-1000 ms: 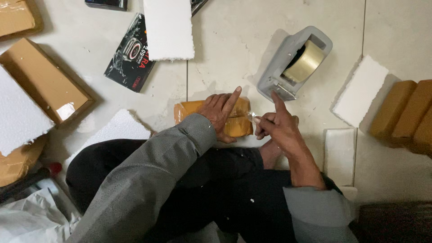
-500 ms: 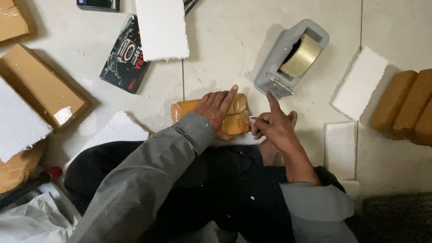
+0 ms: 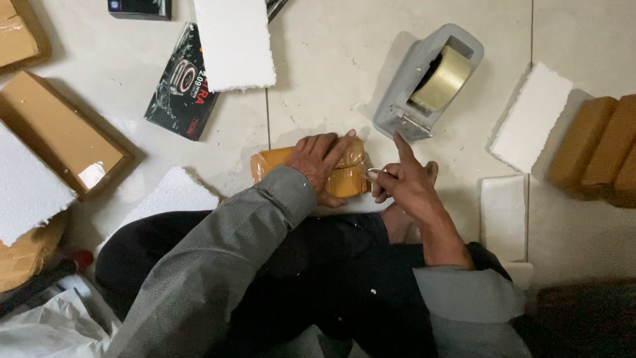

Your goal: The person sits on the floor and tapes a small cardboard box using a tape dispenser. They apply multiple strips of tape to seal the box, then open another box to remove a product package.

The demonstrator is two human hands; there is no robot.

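L hand (image 3: 322, 161) flat on 1 taped parcel (image 3: 344, 180); 1 tape dispenser (image 3: 429, 83) near.

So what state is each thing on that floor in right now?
Small parcel wrapped in brown tape: lying flat, pressed down.
Left hand: flat on the parcel.
Right hand: at the parcel's end, index finger raised.
Grey tape dispenser: loaded with a brown roll.
Open cardboard box: empty.
White foam sheet: lying loose.
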